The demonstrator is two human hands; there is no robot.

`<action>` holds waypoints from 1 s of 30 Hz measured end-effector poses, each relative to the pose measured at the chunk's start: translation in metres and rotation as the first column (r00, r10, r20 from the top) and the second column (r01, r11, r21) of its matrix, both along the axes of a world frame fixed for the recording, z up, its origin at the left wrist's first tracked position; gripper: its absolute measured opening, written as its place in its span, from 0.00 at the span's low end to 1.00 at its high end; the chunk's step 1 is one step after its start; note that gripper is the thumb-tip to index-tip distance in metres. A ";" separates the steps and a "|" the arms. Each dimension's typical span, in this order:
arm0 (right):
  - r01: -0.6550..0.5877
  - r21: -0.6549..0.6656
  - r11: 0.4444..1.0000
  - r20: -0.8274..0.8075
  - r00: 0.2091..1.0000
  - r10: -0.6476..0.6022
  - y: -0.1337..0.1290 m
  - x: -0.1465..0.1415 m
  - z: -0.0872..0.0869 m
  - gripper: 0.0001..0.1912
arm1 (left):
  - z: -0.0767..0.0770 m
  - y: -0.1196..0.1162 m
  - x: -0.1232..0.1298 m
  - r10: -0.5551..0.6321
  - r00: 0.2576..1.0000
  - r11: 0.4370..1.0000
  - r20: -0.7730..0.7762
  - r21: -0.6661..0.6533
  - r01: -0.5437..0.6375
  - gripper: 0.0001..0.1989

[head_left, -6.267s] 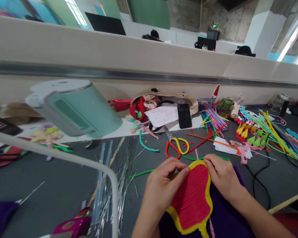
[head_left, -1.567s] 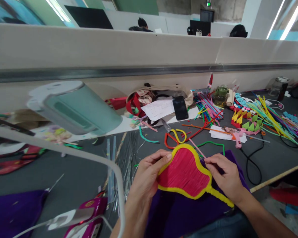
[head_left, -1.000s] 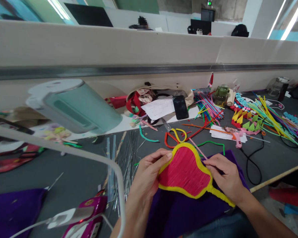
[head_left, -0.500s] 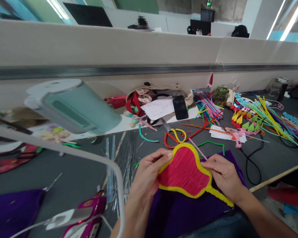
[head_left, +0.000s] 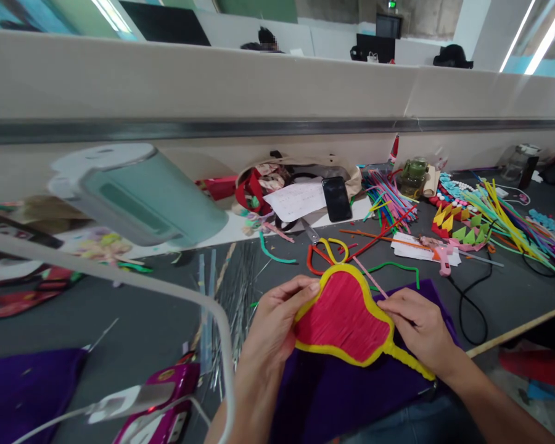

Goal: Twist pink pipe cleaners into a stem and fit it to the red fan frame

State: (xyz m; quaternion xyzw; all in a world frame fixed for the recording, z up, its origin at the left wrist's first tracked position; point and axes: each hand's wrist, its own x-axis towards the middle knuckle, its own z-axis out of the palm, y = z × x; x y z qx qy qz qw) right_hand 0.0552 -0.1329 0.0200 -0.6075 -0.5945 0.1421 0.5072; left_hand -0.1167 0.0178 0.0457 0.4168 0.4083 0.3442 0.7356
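A hand fan made of pipe cleaners, with a red face, a yellow rim and a yellow handle, is held above a dark purple cloth. My left hand pinches its upper left rim, thumb on the front. My right hand is closed on the lower end of a pink pipe cleaner, beside the fan's right rim. That pipe cleaner slants up and left past the fan's edge. Just beyond the fan lie scissors with red and yellow handles. A bent green pipe cleaner rests to their right.
A pale green lamp on a white arm leans in from the left. Bundled pipe cleaners, a phone and a pink glue gun with a black cord lie behind. Thin wires lie left of my hands.
Both hands and the fan keep almost the same pose. The view has shifted very slightly.
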 end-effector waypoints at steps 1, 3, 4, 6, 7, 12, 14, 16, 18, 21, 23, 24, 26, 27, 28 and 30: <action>-0.007 0.001 1.000 0.004 1.000 0.007 0.000 0.001 0.000 0.15 | 0.000 0.000 0.000 -0.004 1.000 1.000 0.000 0.004 0.004 0.11; -0.019 0.003 1.000 0.006 1.000 0.019 0.000 0.001 0.000 0.15 | 0.001 0.000 0.000 -0.013 1.000 1.000 0.000 0.009 0.013 0.11; -0.026 0.001 1.000 0.004 1.000 0.026 0.001 0.002 0.001 0.14 | 0.001 0.000 0.000 -0.017 1.000 1.000 0.000 0.011 0.017 0.11; -0.045 -0.007 0.999 0.000 0.999 0.045 0.002 0.002 0.001 0.13 | 0.002 0.000 0.001 -0.023 1.000 1.000 -0.004 0.018 0.024 0.11; -0.052 -0.011 0.999 0.000 0.999 0.052 0.002 0.002 0.001 0.13 | 0.002 -0.001 0.001 -0.027 1.000 0.999 -0.007 0.021 0.027 0.11; -0.044 -0.006 0.999 -0.016 0.999 0.044 0.002 0.003 -0.004 0.14 | 0.002 0.001 0.001 -0.019 1.000 1.000 -0.017 0.016 0.019 0.11; -0.015 -0.008 1.000 -0.014 1.000 0.015 0.001 0.004 -0.006 0.14 | 0.000 0.002 0.000 0.000 1.000 1.000 -0.018 0.002 0.000 0.11; 0.021 -0.014 1.000 -0.005 1.000 -0.021 0.000 0.004 -0.007 0.12 | 0.000 0.003 0.000 0.018 1.000 1.000 -0.020 -0.015 -0.018 0.12; 0.039 -0.018 0.999 0.004 0.999 -0.039 -0.001 0.004 -0.007 0.11 | 0.000 0.004 -0.001 0.026 0.999 0.999 -0.023 -0.028 -0.027 0.12; 0.027 -0.007 1.000 0.026 0.999 -0.027 -0.002 0.003 -0.004 0.13 | 0.001 0.004 -0.001 0.040 0.999 0.999 -0.027 -0.035 -0.041 0.13; 0.022 -0.011 1.000 0.046 0.999 -0.021 -0.003 0.002 -0.001 0.13 | 0.001 0.004 0.000 0.050 0.998 0.998 -0.026 -0.036 -0.051 0.13; 0.024 -0.021 0.999 0.058 0.998 -0.023 -0.003 0.001 0.001 0.12 | 0.001 0.004 0.000 0.053 0.998 0.998 -0.025 -0.038 -0.054 0.13; 0.032 -0.041 0.999 0.086 0.996 -0.029 -0.003 0.000 0.003 0.10 | 0.000 0.004 0.001 0.051 0.998 0.998 -0.023 -0.038 -0.052 0.13; 0.037 -0.042 0.998 0.101 0.994 -0.032 -0.003 0.000 0.004 0.09 | 0.000 0.004 0.001 0.049 0.999 0.998 -0.023 -0.037 -0.050 0.13; 0.040 -0.036 0.999 0.114 0.993 -0.036 -0.003 0.000 0.004 0.09 | 0.000 0.003 0.001 0.050 0.998 0.998 -0.023 -0.036 -0.051 0.13; 0.042 -0.014 0.999 0.127 0.991 -0.040 -0.002 0.000 0.003 0.09 | -0.001 0.003 0.002 0.059 0.998 0.998 -0.024 -0.035 -0.060 0.13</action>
